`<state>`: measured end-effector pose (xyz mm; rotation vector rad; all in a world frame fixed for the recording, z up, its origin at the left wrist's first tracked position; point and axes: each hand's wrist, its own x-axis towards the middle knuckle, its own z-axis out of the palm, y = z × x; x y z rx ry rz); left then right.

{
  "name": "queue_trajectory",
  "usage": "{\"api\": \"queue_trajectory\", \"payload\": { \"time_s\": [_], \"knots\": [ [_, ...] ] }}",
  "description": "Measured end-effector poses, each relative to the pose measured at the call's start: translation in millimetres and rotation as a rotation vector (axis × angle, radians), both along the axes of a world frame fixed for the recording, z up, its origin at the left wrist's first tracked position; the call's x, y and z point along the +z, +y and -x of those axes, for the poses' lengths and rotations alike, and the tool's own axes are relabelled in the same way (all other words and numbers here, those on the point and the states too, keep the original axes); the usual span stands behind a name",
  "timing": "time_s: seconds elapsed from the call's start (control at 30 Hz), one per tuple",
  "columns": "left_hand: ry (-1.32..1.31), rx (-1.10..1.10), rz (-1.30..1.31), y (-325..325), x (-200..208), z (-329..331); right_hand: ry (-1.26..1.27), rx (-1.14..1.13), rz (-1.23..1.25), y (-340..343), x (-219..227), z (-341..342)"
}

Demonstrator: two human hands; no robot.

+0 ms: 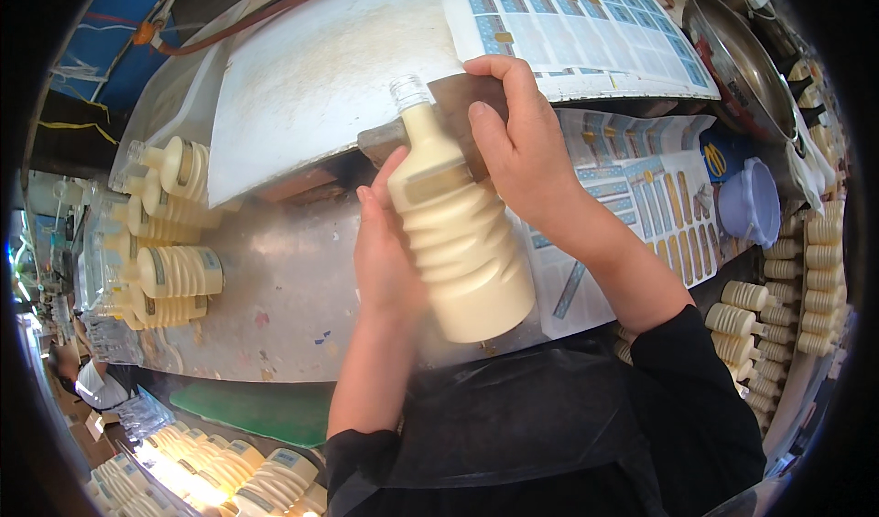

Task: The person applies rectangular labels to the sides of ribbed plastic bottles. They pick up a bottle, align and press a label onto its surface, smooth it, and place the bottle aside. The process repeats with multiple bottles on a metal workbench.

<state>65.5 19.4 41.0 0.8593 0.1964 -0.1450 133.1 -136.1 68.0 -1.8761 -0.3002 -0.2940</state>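
Observation:
A cream-coloured ridged bottle (pixel 467 261) with a clear threaded neck leans in front of me, its neck pointing away and slightly left. A band-like label (pixel 435 183) runs across its shoulder. My left hand (pixel 385 251) cups the bottle's left side, some fingers hidden behind it. My right hand (pixel 531 146) pinches a thin dark brown flat piece (pixel 465 109) between thumb and fingers. That piece rests against the right side of the bottle's shoulder; I cannot tell whether it is cloth or stiff sheet. A grey-brown edge shows behind the neck.
White board (pixel 320 68) and blue-and-gold label sheets (pixel 577 22) lie beyond the bottle. More label sheets (pixel 650 215) spread at right, near a lavender bucket (pixel 749 201) and a metal pan (pixel 737 59). Similar bottles (pixel 179 270) lie stacked left, others lower left and right.

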Motion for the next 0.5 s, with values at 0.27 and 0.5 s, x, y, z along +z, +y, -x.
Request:
{"api": "queue_trajectory", "payload": {
  "time_s": [0.27, 0.5],
  "knots": [
    [0.016, 0.043, -0.035, -10.8, 14.2, 7.2, -0.2, 0.095, 0.294, 40.6, 15.3, 17.8],
    [0.058, 0.042, 0.078, -9.7, 11.7, 3.6, -0.178, -0.055, 0.389, 29.4, 26.5, 10.0]
  ]
}}
